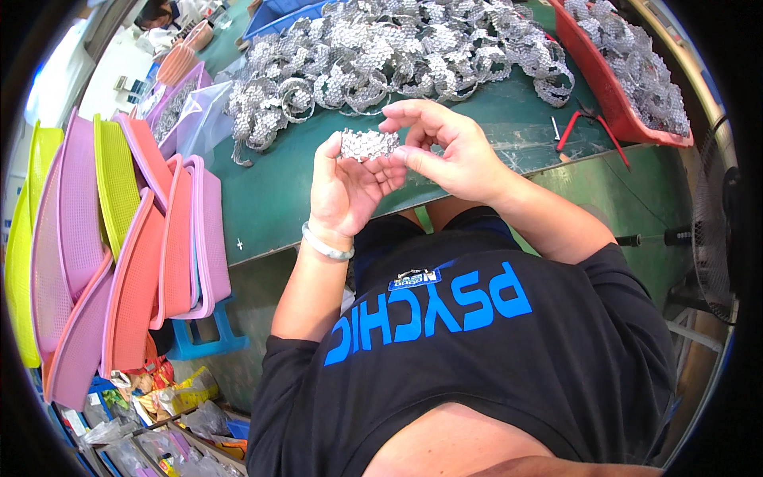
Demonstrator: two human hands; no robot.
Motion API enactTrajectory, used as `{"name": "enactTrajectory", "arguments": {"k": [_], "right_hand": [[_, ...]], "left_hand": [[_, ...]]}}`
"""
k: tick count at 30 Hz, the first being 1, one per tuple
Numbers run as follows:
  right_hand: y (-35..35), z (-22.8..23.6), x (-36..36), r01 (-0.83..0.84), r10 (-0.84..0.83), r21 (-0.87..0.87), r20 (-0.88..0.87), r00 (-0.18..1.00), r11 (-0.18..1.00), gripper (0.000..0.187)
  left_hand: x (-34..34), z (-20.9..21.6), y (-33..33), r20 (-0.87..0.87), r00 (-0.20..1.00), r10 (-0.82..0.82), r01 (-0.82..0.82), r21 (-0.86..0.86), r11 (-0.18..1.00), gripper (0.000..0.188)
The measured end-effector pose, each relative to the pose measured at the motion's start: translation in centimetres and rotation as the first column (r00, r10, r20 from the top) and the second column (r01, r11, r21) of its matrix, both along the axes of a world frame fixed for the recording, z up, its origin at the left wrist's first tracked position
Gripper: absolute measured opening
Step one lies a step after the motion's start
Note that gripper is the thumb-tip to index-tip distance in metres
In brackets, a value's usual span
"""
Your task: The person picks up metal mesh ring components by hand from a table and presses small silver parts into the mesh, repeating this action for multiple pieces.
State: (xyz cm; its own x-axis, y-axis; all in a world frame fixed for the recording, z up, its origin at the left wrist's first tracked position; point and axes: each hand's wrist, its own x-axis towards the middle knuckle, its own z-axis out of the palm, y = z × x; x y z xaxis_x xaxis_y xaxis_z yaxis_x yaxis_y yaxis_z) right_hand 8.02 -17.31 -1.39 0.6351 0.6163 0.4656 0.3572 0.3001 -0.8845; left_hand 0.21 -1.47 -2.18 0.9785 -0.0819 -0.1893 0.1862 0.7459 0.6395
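My left hand [350, 187] holds a silver-coloured openwork metal bracelet [369, 145], its thumb at one end and its fingers beneath. Close by on the right, my right hand [449, 151] has its fingers curved and apart, with the thumb tip beside the bracelet's right end; whether it touches the metal I cannot tell. Just beyond both hands lies a heap of similar silver-coloured, honeycomb-patterned bracelets [373, 56] on the green table [509, 131].
More silvery pieces fill a red bin [668, 137] at the right. Red-handled pliers [590, 119] lie before it. Pink, orange and green plastic baskets [131, 230] are stacked at the left, near a blue stool [208, 338]. A fan [711, 215] stands at the right. Another person [155, 16] is at the far left.
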Motion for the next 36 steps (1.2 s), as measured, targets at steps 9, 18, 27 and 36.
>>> {"name": "enactTrajectory", "arguments": {"k": [9, 18, 27, 36], "right_hand": [[-3.2, 1.7, 0.8, -0.004, 0.018, -0.185, 0.075, 0.997, 0.983, 0.037], [-16.8, 9.0, 9.8, 0.841, -0.573, -0.054, 0.709, 0.411, 0.538, 0.032], [-25.9, 12.0, 19.5, 0.982, -0.388, 0.034, 0.921, 0.041, 0.186, 0.031], [-22.5, 10.8, 26.7, 0.919, -0.087, -0.386, 0.915, 0.393, 0.084, 0.02]], "left_hand": [[0.7, -1.5, -1.2, 0.048, 0.981, -0.19, 0.186, 0.08, 0.979, 0.068], [-0.5, -1.3, -1.1, 0.069, 0.996, -0.062, 0.035, 0.342, 0.939, 0.05], [-1.1, -1.2, -0.4, 0.118, 0.993, -0.004, -0.044, 0.399, 0.916, 0.039], [-2.2, -1.7, 0.4, 0.104, 0.992, 0.067, -0.102, 0.379, 0.92, 0.034]]}}
